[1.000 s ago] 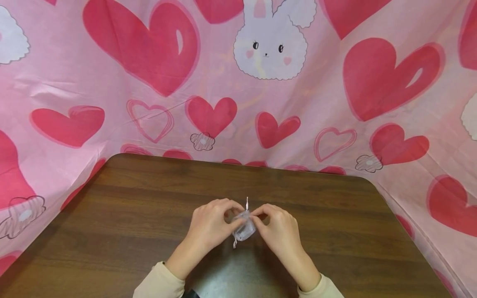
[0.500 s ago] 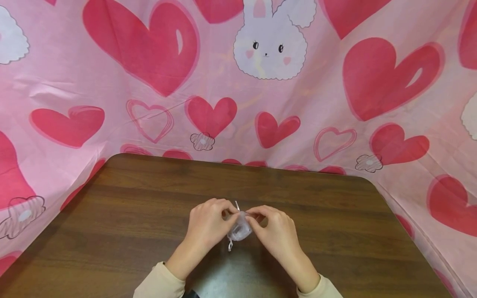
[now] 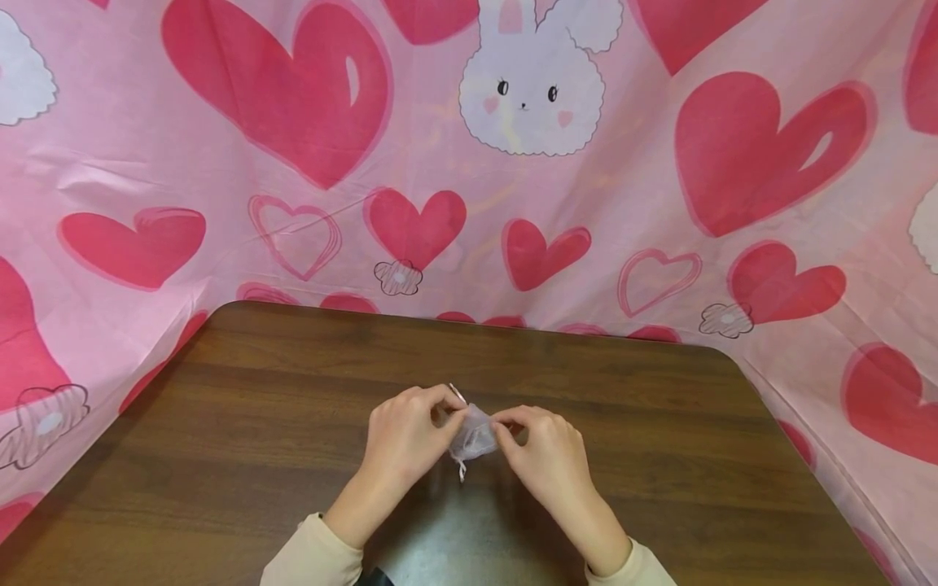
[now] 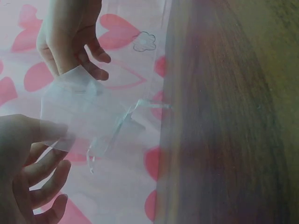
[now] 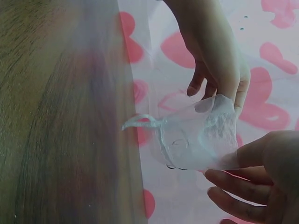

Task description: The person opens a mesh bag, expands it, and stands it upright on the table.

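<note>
Dark wood-grain tabletop (image 3: 293, 423), rounded at its far corners, backed and flanked by a pink cloth (image 3: 220, 244) printed with red hearts and a white rabbit face (image 3: 531, 89); the cloth hangs as a wall behind and drapes down both sides. Nothing else lies on the wood near the hands, and nothing stands between them and the camera.

Small sheer white drawstring pouch (image 3: 472, 439), held just above the tabletop at its near centre, between the two hands. The wrist views show the pouch (image 4: 77, 114) as translucent gauze, its gathered neck trailing thin ribbon ends (image 4: 140, 105); one ribbon end hangs below the pouch in the head view. A faint rounded shape shows through the fabric (image 5: 196, 140), too blurred to identify.

Left hand (image 3: 406, 435): fingers curled, thumb and fingertips pinching the pouch's left edge. Right hand (image 3: 545, 456): likewise curled, thumb and forefinger pinching the right edge, the remaining fingers loosely bent beneath. Both wrists angle inward so the knuckles nearly meet over the pouch. Cream sleeves (image 3: 311, 557) cover both forearms at the lower frame edge.
</note>
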The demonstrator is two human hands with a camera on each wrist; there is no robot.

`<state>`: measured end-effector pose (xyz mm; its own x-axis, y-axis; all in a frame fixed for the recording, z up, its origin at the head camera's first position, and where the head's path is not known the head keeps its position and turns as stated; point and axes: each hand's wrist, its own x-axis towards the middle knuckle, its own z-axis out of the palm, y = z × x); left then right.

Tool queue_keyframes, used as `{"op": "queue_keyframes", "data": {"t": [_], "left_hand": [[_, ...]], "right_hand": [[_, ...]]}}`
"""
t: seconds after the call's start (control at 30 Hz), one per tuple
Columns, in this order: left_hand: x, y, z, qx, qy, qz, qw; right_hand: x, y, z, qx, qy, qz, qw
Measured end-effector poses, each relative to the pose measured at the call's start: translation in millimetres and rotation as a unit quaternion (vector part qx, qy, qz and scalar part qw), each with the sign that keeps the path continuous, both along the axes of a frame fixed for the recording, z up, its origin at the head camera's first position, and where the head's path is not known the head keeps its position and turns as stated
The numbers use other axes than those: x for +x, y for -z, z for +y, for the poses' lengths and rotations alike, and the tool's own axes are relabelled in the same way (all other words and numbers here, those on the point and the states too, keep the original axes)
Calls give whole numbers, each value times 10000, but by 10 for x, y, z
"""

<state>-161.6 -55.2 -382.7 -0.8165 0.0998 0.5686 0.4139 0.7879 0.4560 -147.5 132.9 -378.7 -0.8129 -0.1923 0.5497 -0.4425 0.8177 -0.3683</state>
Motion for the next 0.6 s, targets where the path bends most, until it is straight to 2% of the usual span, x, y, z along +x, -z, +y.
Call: {"op": "queue_keyframes", "data": {"t": [0.23, 0.6], "left_hand": [[-8, 16, 0, -51, 11, -9, 10000], [-1, 5, 11, -267, 441, -85, 9986]], "right_hand": [[-15, 1, 15, -88, 111, 162, 9998], [-25, 22, 31, -62, 109, 363, 9993]]}}
